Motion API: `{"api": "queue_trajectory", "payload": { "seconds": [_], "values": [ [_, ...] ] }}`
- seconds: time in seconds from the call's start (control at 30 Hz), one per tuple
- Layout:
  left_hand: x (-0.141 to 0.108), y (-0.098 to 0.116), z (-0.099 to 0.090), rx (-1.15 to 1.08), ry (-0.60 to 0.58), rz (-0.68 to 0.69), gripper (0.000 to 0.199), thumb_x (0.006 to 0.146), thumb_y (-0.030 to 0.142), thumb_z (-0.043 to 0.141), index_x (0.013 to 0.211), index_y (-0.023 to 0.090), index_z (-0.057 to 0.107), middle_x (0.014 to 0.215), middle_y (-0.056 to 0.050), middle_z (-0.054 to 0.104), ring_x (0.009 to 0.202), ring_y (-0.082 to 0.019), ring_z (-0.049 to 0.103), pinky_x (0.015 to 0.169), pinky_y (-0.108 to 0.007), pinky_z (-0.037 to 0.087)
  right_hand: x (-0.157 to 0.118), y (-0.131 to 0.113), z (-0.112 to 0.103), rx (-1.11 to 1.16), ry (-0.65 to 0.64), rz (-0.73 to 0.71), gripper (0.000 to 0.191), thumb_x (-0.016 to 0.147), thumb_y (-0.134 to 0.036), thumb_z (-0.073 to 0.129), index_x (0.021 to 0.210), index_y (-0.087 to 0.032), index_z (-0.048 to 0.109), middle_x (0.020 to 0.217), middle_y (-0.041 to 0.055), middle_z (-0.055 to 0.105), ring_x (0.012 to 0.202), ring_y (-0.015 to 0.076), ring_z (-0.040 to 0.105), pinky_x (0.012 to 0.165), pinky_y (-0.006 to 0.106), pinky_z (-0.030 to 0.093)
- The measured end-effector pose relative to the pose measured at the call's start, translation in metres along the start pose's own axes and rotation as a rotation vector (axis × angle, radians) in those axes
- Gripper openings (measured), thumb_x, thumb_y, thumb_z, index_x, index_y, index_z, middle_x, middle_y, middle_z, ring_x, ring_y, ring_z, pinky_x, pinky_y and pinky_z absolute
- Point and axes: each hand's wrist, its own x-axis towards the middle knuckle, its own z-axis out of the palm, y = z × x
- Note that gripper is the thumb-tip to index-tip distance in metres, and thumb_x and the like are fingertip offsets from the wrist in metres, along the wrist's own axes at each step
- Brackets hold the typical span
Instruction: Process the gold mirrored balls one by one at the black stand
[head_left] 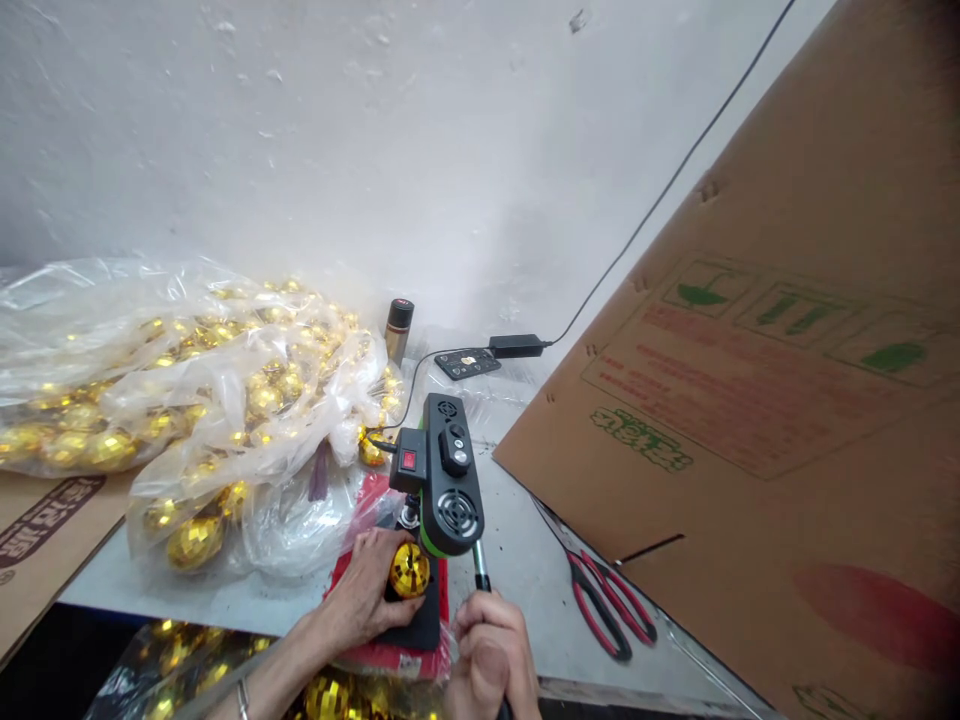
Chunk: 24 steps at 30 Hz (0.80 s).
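My left hand (pixel 369 590) is closed around a small gold mirrored ball (pixel 409 571), its fingers behind and thumb in front, over the black base (pixel 427 622) of a small machine. The machine's black head (pixel 453 475), with round vents and a box with a red switch (pixel 408 459), stands just above and to the right of the ball. My right hand (pixel 491 650) is wrapped round the dark grip of a metal lever (pixel 481 565) at the machine's right side. Red plastic (pixel 375 655) lies under the base.
Clear bags of gold balls (pixel 225 400) fill the left. Red-handled scissors (pixel 611 600) lie right, beside a large cardboard box (pixel 750 400). A bottle (pixel 399 330), a phone-like black item (pixel 467 363) and a power adapter (pixel 516 346) sit behind. More gold balls (pixel 337 695) show below.
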Motion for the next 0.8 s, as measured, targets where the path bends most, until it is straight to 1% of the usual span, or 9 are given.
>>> {"api": "queue_trajectory", "payload": {
  "seconds": [0.07, 0.1, 0.23, 0.3, 0.4, 0.5, 0.63, 0.73, 0.8],
  "values": [
    [0.0, 0.0, 0.001, -0.004, 0.001, 0.005, 0.054, 0.077, 0.029, 0.077, 0.129, 0.024, 0.062, 0.118, -0.01, 0.069, 0.11, -0.035, 0.061, 0.099, -0.049, 0.049, -0.005, 0.002, 0.001, 0.008, 0.007, 0.011, 0.036, 0.11, -0.023, 0.046, 0.075, -0.022, 0.055, 0.076, -0.0025, 0.061, 0.068, 0.0126, 0.055, 0.091, 0.037, 0.052],
    [0.0, 0.0, 0.001, -0.006, -0.004, 0.007, 0.055, 0.077, 0.029, 0.077, 0.129, 0.024, 0.062, 0.119, -0.01, 0.069, 0.11, -0.035, 0.061, 0.099, -0.049, 0.049, -0.007, 0.003, 0.001, 0.013, 0.014, 0.01, 0.037, 0.11, -0.024, 0.046, 0.075, -0.022, 0.055, 0.076, -0.0029, 0.06, 0.068, 0.0128, 0.055, 0.095, 0.039, 0.051],
    [0.001, 0.0, 0.002, -0.001, -0.01, 0.003, 0.055, 0.075, 0.027, 0.077, 0.128, 0.024, 0.061, 0.119, -0.01, 0.069, 0.109, -0.034, 0.061, 0.099, -0.049, 0.049, -0.007, 0.013, 0.006, 0.015, 0.069, -0.024, 0.039, 0.111, -0.027, 0.044, 0.073, -0.022, 0.05, 0.075, -0.0047, 0.056, 0.066, 0.0116, 0.052, 0.095, 0.038, 0.05],
    [0.002, 0.002, 0.001, 0.005, -0.012, -0.002, 0.055, 0.075, 0.026, 0.077, 0.127, 0.024, 0.061, 0.119, -0.009, 0.069, 0.109, -0.034, 0.061, 0.099, -0.048, 0.049, -0.007, 0.021, 0.008, 0.023, 0.07, -0.097, 0.039, 0.111, -0.025, 0.044, 0.073, -0.022, 0.049, 0.074, -0.0053, 0.055, 0.065, 0.0109, 0.051, 0.091, 0.035, 0.05],
    [0.002, 0.005, -0.001, 0.008, -0.025, -0.008, 0.054, 0.075, 0.025, 0.077, 0.126, 0.024, 0.062, 0.119, -0.01, 0.069, 0.11, -0.034, 0.062, 0.099, -0.048, 0.049, -0.007, 0.034, 0.009, 0.073, 0.078, -0.216, 0.039, 0.109, -0.023, 0.044, 0.07, -0.022, 0.048, 0.071, -0.005, 0.052, 0.061, 0.0113, 0.049, 0.075, 0.031, 0.049],
    [0.003, 0.009, -0.003, 0.004, -0.035, -0.022, 0.054, 0.074, 0.024, 0.077, 0.126, 0.023, 0.062, 0.12, -0.011, 0.07, 0.112, -0.035, 0.062, 0.101, -0.049, 0.049, -0.01, 0.043, 0.01, 0.103, 0.111, -0.21, 0.039, 0.108, -0.023, 0.045, 0.07, -0.022, 0.047, 0.071, -0.0043, 0.052, 0.06, 0.0117, 0.047, 0.068, 0.03, 0.046],
    [0.004, 0.01, -0.003, -0.001, -0.042, -0.036, 0.056, 0.073, 0.025, 0.078, 0.127, 0.022, 0.062, 0.12, -0.012, 0.069, 0.113, -0.036, 0.062, 0.101, -0.051, 0.049, -0.012, 0.049, 0.01, 0.102, 0.113, -0.226, 0.04, 0.109, -0.024, 0.044, 0.069, -0.023, 0.047, 0.071, -0.0044, 0.051, 0.058, 0.0115, 0.046, 0.066, 0.03, 0.046],
    [0.004, 0.007, 0.0, -0.006, -0.024, -0.023, 0.058, 0.073, 0.024, 0.078, 0.128, 0.022, 0.061, 0.121, -0.012, 0.07, 0.112, -0.036, 0.062, 0.1, -0.051, 0.049, -0.008, 0.047, 0.011, 0.116, 0.087, -0.248, 0.042, 0.109, -0.026, 0.043, 0.067, -0.023, 0.046, 0.069, -0.0048, 0.05, 0.056, 0.0114, 0.045, 0.062, 0.029, 0.044],
    [0.004, 0.005, 0.002, -0.007, -0.013, -0.014, 0.06, 0.072, 0.023, 0.078, 0.129, 0.022, 0.06, 0.121, -0.012, 0.07, 0.111, -0.036, 0.062, 0.1, -0.05, 0.049, -0.004, 0.042, 0.013, 0.132, 0.083, -0.223, 0.043, 0.11, -0.027, 0.042, 0.067, -0.023, 0.045, 0.068, -0.005, 0.048, 0.056, 0.0115, 0.044, 0.059, 0.028, 0.043]
  ]
}}
